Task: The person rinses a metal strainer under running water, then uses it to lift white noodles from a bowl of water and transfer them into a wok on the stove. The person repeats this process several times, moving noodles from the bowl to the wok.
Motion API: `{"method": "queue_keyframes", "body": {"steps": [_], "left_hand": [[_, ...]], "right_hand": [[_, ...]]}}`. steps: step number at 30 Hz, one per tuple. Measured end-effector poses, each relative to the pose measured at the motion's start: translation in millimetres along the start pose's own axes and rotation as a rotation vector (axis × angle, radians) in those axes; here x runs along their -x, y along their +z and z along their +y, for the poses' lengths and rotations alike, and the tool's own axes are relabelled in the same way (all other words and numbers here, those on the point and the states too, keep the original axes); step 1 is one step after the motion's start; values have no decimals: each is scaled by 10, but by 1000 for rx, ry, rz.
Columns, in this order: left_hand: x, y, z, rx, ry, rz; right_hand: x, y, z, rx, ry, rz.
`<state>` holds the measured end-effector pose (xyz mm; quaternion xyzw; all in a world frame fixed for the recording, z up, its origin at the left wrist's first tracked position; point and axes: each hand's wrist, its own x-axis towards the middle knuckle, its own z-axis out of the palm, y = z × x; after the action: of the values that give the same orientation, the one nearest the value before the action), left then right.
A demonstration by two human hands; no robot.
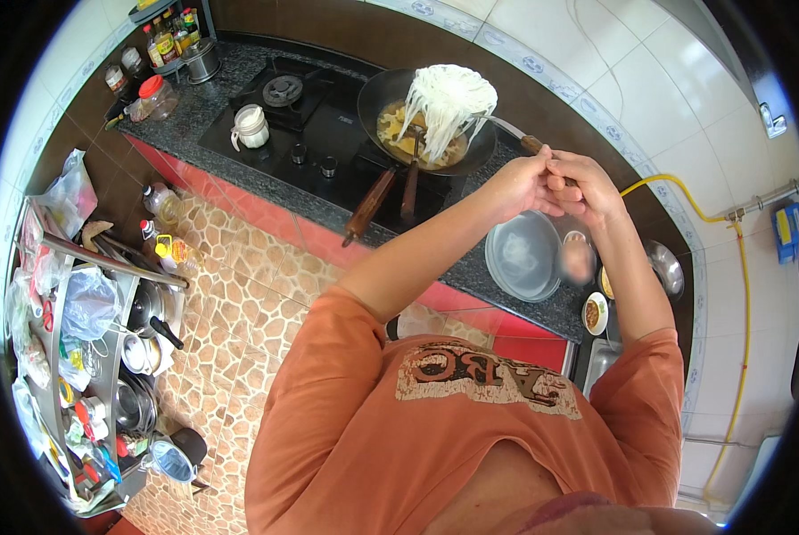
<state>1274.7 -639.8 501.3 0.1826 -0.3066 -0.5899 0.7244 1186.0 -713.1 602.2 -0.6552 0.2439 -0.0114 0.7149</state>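
Note:
Both of my hands meet on the wooden grip of a long-handled kitchen utensil (506,126). My left hand (523,186) and my right hand (583,184) overlap there, fingers curled around the grip. The far end of the utensil is hidden under a mass of white noodles (449,97), whose strands hang down over the wok (483,147). Yellow pieces, perhaps egg, lie in the broth (393,130) inside it. A spatula with a wooden handle (409,190) leans in the wok, beside the wok's own wooden handle (367,207).
Below my hands stands a large clear bowl (523,257) of cloudy liquid. Nearby are a white dish (595,314) of brown food and a metal bowl (665,271). A white jar (250,127) sits on the gas stove (336,120). A crowded rack (122,321) stands left.

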Motion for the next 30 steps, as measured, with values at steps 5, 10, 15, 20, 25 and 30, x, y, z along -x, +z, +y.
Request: {"method": "queue_keyframes", "body": {"steps": [5,10,15,20,25,30], "left_hand": [[-74,-111,-129,214,63,-30],[-195,-191,-244,391,134,-82],[-203,-116,-262,402,126,-50],[-162,-78,-250,405,161,-32],[-131,-49,-262,409,88,9],[75,-125,-493,370,-13,64]], "right_hand": [[-230,-49,-23,209,76,50],[-376,-21,-136,511,139,55],[-455,-15,-220,736,180,52],[-470,206,-436,1141,201,6],[-515,345,-464,1730,-40,53],[-428,614,-547,2135,-267,132]]}}
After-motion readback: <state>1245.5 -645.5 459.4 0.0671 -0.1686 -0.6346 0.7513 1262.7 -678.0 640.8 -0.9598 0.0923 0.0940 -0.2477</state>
